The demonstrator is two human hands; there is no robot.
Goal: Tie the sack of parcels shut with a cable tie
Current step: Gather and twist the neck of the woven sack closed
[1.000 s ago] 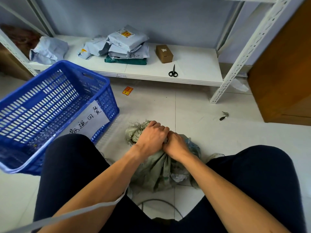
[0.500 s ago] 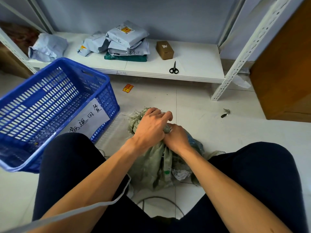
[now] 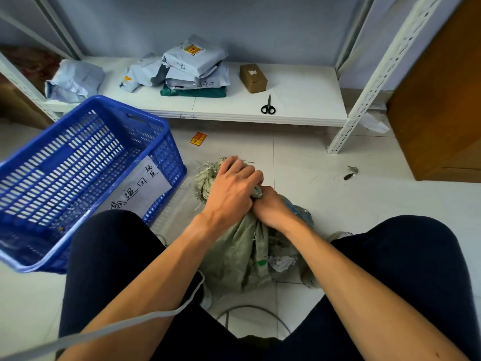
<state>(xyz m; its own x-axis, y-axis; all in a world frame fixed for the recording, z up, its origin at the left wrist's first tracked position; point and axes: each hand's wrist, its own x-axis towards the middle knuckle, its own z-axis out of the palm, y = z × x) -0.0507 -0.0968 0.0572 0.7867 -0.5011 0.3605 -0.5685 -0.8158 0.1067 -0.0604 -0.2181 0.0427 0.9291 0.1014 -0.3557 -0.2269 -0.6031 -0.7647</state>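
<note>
A grey-green woven sack [image 3: 235,254] stands on the floor between my knees, its mouth bunched into a neck with frayed ends [image 3: 205,178] sticking out to the left. My left hand [image 3: 231,188] is closed over the top of the bunched neck. My right hand [image 3: 272,207] grips the neck just below and to the right, touching the left hand. Bits of blue and white parcel wrapping show through the sack at its right side. No cable tie can be made out; the hands hide the neck.
A blue plastic basket [image 3: 78,162] with a paper label sits close on the left. A low white shelf [image 3: 299,100] ahead holds grey parcels [image 3: 194,66], a small brown box [image 3: 253,78] and black scissors [image 3: 268,106]. A wooden door [image 3: 442,100] is on the right.
Both hands with the sack's neck have shifted slightly away from me, and the left hand has rolled further over the top of the neck. The grip stays closed.
</note>
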